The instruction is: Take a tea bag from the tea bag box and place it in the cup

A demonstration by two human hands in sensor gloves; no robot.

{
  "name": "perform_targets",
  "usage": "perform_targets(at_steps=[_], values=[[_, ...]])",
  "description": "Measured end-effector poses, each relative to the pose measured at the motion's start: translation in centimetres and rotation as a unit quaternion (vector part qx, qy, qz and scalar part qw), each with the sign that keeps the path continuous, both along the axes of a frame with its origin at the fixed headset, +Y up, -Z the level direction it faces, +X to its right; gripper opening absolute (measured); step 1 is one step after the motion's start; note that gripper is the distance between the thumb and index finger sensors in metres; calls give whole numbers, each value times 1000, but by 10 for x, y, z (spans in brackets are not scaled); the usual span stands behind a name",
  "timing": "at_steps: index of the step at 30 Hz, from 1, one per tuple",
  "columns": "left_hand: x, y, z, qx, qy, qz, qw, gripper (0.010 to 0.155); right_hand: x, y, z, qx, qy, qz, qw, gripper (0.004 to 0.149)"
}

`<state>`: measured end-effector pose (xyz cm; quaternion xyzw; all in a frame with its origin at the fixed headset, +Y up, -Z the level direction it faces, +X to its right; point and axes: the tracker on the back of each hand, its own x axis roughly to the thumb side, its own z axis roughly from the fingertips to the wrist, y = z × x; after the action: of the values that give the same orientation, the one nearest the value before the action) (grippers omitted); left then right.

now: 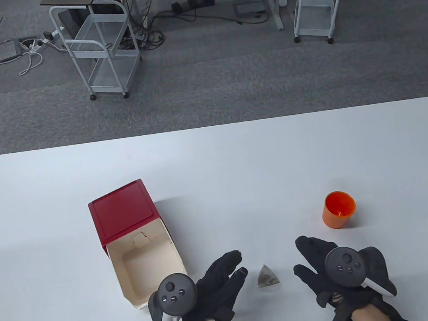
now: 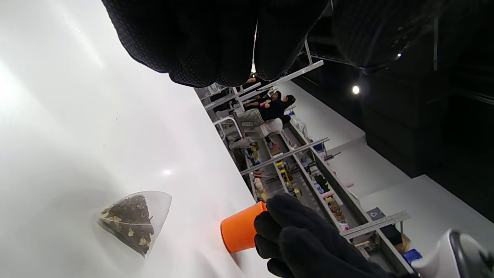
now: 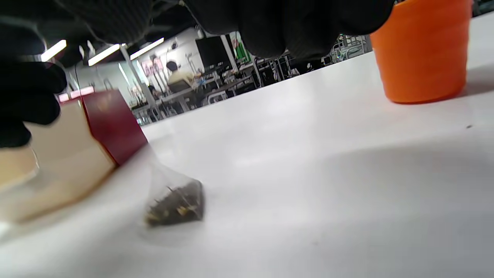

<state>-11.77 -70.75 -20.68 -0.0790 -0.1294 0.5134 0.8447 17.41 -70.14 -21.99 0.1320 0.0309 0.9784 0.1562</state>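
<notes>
A pyramid tea bag (image 1: 267,276) lies on the white table (image 1: 238,165) between my two hands; it also shows in the left wrist view (image 2: 131,222) and the right wrist view (image 3: 175,202). The red tea bag box (image 1: 135,236) lies on its side with its cream inside open toward me and looks empty. The orange cup (image 1: 338,209) stands upright at the right. My left hand (image 1: 216,284) rests open just left of the tea bag, holding nothing. My right hand (image 1: 318,265) rests open just right of it, below the cup.
The table's far edge runs across the middle of the table view. Beyond it stand white wire carts (image 1: 101,48) and cables on grey carpet.
</notes>
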Motion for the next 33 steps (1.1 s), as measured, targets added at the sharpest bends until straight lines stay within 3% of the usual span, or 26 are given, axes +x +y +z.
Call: perform_targets(at_steps=[9,15,22,33], values=[[-1,-2,-1,-8,-2,5,1000,65,-52,-26,-14,-42,55,126,990,69],[-1,-2,-1,-9,-2,8,1000,65,-72,-44,-24,-59,72,160,983,70],[1,-2,-2,-12,-6,3,1000,65,-81,-54,-26,-47,84,177,979,63],[3,-1,0,-6,-11,-1,1000,65,-73,-50,-21,-14,84,176,981,41]])
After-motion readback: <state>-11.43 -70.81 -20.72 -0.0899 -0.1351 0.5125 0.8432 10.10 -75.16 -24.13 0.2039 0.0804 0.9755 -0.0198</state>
